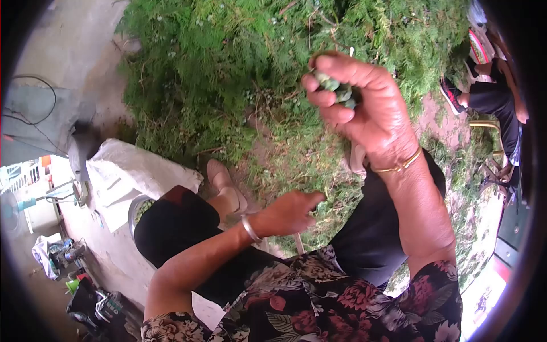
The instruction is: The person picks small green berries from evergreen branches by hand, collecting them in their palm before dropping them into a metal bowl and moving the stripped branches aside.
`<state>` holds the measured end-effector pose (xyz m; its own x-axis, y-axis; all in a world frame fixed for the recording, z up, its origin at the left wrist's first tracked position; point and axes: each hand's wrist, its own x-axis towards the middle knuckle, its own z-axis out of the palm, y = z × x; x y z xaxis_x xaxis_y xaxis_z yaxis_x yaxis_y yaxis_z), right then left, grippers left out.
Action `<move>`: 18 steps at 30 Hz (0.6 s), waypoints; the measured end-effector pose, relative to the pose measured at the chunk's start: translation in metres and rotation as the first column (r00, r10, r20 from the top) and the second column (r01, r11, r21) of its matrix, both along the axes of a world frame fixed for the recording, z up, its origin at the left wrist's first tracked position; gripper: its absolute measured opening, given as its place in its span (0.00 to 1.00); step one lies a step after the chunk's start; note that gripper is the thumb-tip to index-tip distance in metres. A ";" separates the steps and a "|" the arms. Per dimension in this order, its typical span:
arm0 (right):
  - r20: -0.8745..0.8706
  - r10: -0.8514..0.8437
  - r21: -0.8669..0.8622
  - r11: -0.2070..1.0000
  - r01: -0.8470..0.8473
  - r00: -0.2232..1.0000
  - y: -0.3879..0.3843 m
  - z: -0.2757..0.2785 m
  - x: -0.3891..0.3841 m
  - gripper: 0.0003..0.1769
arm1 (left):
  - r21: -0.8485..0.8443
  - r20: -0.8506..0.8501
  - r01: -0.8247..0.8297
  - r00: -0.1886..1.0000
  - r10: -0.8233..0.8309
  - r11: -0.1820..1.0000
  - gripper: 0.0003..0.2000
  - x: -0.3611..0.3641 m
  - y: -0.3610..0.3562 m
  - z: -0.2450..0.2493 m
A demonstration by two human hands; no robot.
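Observation:
Raised at the upper right, my right hand point(364, 102) has its fingers curled around several small green cones point(342, 94). A gold bangle circles that wrist. Lower down, between my knees, my left hand point(288, 214) is partly closed; its curled fingers hide whatever may be in them. It wears a silver bangle. In front of me lies a big heap of green conifer branches point(211, 62), with small pale green cones among the foliage. Loose sprigs point(336, 199) are scattered on the ground below my hands.
By my left knee sits a metal bowl point(134, 219) with small green pieces in it, partly hidden. A white sack point(142, 171) lies beside it. On the right sits another person point(493, 100) in dark trousers. Tools and clutter point(62, 256) stand at the lower left.

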<state>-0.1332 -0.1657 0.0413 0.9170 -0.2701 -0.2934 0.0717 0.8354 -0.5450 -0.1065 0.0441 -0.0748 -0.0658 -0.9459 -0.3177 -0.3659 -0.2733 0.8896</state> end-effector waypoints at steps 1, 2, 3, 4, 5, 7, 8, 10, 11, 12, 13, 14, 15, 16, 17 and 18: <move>0.016 -0.012 -0.012 1.000 0.012 1.000 -0.001 -0.002 0.000 0.09 | -0.002 0.078 0.201 0.977 -0.201 0.979 0.15 -0.011 0.004 -0.003; 0.023 -0.014 -0.024 1.000 0.014 1.000 -0.002 -0.003 0.000 0.10 | -0.081 0.105 0.225 0.971 -0.216 0.971 0.15 -0.025 0.015 -0.019; 0.031 -0.020 -0.038 0.999 0.021 0.999 -0.003 -0.002 -0.001 0.10 | -0.069 0.098 0.217 0.973 -0.210 0.974 0.15 -0.032 0.018 -0.035; 0.014 -0.018 -0.047 0.999 0.019 1.000 -0.005 0.001 -0.002 0.11 | 0.011 0.152 0.218 0.964 -0.217 0.976 0.15 -0.039 0.020 -0.052; 0.007 -0.015 -0.038 0.999 0.016 1.000 -0.007 0.002 -0.005 0.11 | 0.091 0.203 0.216 0.952 -0.231 0.972 0.15 -0.044 0.023 -0.069; 0.057 0.028 -0.034 0.999 -0.026 0.998 -0.012 0.002 -0.012 0.12 | 0.283 0.257 0.016 0.962 -0.092 0.959 0.10 -0.044 0.024 -0.114; 0.054 0.035 0.019 0.999 -0.036 0.998 -0.013 0.002 -0.015 0.13 | 0.291 0.333 0.014 0.936 -0.115 0.956 0.09 -0.039 0.033 -0.153; -0.011 0.001 0.042 0.999 0.000 1.000 -0.011 0.006 -0.018 0.13 | 0.311 0.451 -0.147 0.892 -0.010 0.939 0.08 -0.023 0.062 -0.216; -0.063 -0.037 0.052 0.998 0.040 0.997 -0.010 0.007 -0.019 0.14 | 0.312 0.499 -0.300 0.859 0.113 0.902 0.09 -0.013 0.074 -0.231; -0.061 -0.049 0.032 0.998 0.051 0.997 -0.011 0.006 -0.019 0.15 | 0.318 0.533 -0.454 0.812 0.238 0.833 0.08 -0.001 0.080 -0.236; -0.081 -0.048 0.035 0.998 0.051 0.996 -0.012 0.005 -0.020 0.15 | 0.327 0.565 -0.591 0.748 0.348 0.738 0.08 0.007 0.084 -0.235; -0.090 -0.049 0.052 0.997 0.054 0.995 -0.014 0.003 -0.022 0.15 | 0.278 0.540 -0.676 0.698 0.471 0.683 0.08 0.014 0.084 -0.236; -0.096 -0.050 0.069 0.996 0.057 0.994 -0.014 0.001 -0.022 0.15 | 0.231 0.512 -0.755 0.631 0.584 0.614 0.08 0.023 0.080 -0.232; -0.082 -0.044 -0.022 0.999 0.043 0.996 -0.015 -0.001 -0.020 0.15 | 0.244 0.505 -0.752 0.638 0.581 0.613 0.08 0.031 0.077 -0.237; -0.095 -0.043 -0.021 0.999 0.041 0.995 -0.015 0.000 -0.018 0.15 | 0.204 0.476 -0.783 0.604 0.639 0.588 0.09 0.038 0.071 -0.243; -0.185 -0.023 -0.002 1.000 0.023 0.983 -0.014 0.003 -0.017 0.16 | 0.163 0.443 -0.812 0.568 0.694 0.561 0.09 0.041 0.066 -0.249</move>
<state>-0.1499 -0.1800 0.0441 0.8406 -0.2901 -0.4574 -0.0112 0.8350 -0.5501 -0.0653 0.1103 -0.3233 0.7734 -0.4323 -0.4638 -0.1059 -0.8093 0.5777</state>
